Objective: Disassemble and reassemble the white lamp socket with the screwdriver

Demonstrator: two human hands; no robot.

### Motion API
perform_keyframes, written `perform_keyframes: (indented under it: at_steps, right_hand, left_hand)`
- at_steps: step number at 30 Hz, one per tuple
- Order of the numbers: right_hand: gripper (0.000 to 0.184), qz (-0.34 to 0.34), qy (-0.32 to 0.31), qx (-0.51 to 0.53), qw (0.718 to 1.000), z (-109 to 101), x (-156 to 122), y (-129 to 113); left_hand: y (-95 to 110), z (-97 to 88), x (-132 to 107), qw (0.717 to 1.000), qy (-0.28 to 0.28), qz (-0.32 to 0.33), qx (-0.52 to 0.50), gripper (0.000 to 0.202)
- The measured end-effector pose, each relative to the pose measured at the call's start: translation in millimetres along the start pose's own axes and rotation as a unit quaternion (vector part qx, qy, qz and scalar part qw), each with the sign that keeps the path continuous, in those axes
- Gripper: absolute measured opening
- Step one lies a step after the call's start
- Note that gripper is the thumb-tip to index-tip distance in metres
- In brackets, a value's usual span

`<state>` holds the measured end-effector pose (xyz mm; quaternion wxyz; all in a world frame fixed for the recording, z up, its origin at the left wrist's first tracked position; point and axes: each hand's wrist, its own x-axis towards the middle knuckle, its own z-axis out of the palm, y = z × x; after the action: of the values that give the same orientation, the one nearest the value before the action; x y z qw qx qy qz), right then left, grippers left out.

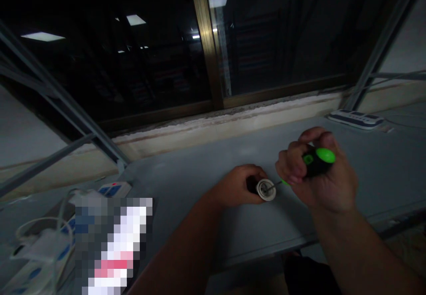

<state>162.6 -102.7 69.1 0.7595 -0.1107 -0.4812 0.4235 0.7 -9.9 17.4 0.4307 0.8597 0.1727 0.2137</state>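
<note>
My left hand (238, 187) is wrapped round a small round part (266, 189) with a white face and a dark body, held on its side just above the grey table (199, 184). My right hand (316, 175) grips a screwdriver (316, 158) with a green and black handle. Its thin metal shaft runs left and down, and the tip sits in the white face of the round part. Both forearms reach in from the bottom of the view.
A white power strip (356, 118) lies at the far right by the window sill (233, 122). More power strips and white cables (43, 241) sit at the left, next to a blurred-out patch. Dark window glass and metal frame bars stand behind the table.
</note>
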Motion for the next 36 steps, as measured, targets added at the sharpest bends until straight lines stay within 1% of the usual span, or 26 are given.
perform_keyframes:
  at_steps: [3,6,8,10,12,14,16,18,20,21,22,24,26,29,32,34,36]
  right_hand:
    - [0.033,-0.023,0.005,0.020,1.000,-0.4,-2.0,-1.2]
    - [0.026,-0.056,0.029,-0.006,0.998,0.9,-3.4,0.0]
    - [0.021,-0.058,0.043,-0.034,0.997,2.7,-3.0,0.7]
    - [0.027,-0.045,0.046,-0.045,0.997,4.2,-1.7,0.3]
    - [0.033,-0.035,0.040,-0.027,0.998,4.4,-0.7,-1.1]
    - [0.034,-0.043,0.034,-0.006,0.998,3.2,-0.7,-2.2]
    - [0.034,-0.060,0.033,-0.007,0.998,1.8,-1.7,-1.8]
    - [0.030,-0.077,0.040,-0.017,0.996,1.2,-2.6,0.3]
    - [0.021,-0.091,0.038,-0.028,0.995,2.0,-2.6,2.8]
    - [0.016,-0.088,0.031,-0.037,0.995,2.7,-2.2,3.6]
    - [0.016,-0.076,0.021,-0.047,0.996,3.6,-1.6,4.1]
    - [0.029,-0.032,0.006,-0.059,0.998,5.3,-0.3,3.7]
    - [0.036,-0.001,0.013,-0.040,0.999,6.1,0.4,2.0]
    - [0.035,-0.017,0.003,0.013,1.000,5.0,-0.7,0.0]
    - [0.028,-0.045,-0.023,0.014,0.999,2.8,-3.2,1.0]
    - [0.022,-0.070,-0.012,-0.007,0.997,1.7,-3.8,2.9]
    - [0.014,-0.076,-0.005,-0.035,0.996,0.8,-3.1,4.3]
  left_hand:
    - [0.3,-0.6,-0.7,1.000,0.008,-0.004,0.002,0.034]
    - [0.5,-2.0,-0.3,1.000,0.006,0.004,0.019,0.034]
    - [0.5,-3.0,0.3,0.999,0.005,0.011,0.034,0.034]
    - [0.6,-3.6,0.7,0.999,0.007,0.010,0.038,0.035]
    - [0.5,-3.6,0.5,0.999,0.011,0.002,0.038,0.035]
    - [0.2,-3.6,0.1,0.999,0.012,-0.007,0.030,0.034]
    - [-0.5,-3.7,-0.3,1.000,0.011,-0.015,0.019,0.035]
    - [-1.2,-4.3,-0.3,0.999,0.011,-0.024,0.019,0.035]
    - [-1.5,-5.1,0.0,0.999,0.010,-0.033,0.027,0.033]
    - [-1.4,-5.5,0.2,0.999,0.009,-0.038,0.029,0.031]
    - [-1.2,-5.9,0.4,0.999,0.008,-0.043,0.029,0.030]
    - [-0.6,-6.4,0.6,0.998,0.009,-0.048,0.029,0.030]
    - [-0.1,-6.7,0.6,0.998,0.012,-0.045,0.035,0.030]
    - [-0.1,-7.1,0.3,0.998,0.019,-0.031,0.046,0.033]
    - [-1.9,-7.6,0.2,0.999,0.019,-0.023,0.039,0.035]
    - [-3.6,-7.9,0.3,0.999,0.013,-0.016,0.033,0.034]
    - [-4.8,-8.1,0.4,0.999,0.013,-0.006,0.035,0.034]
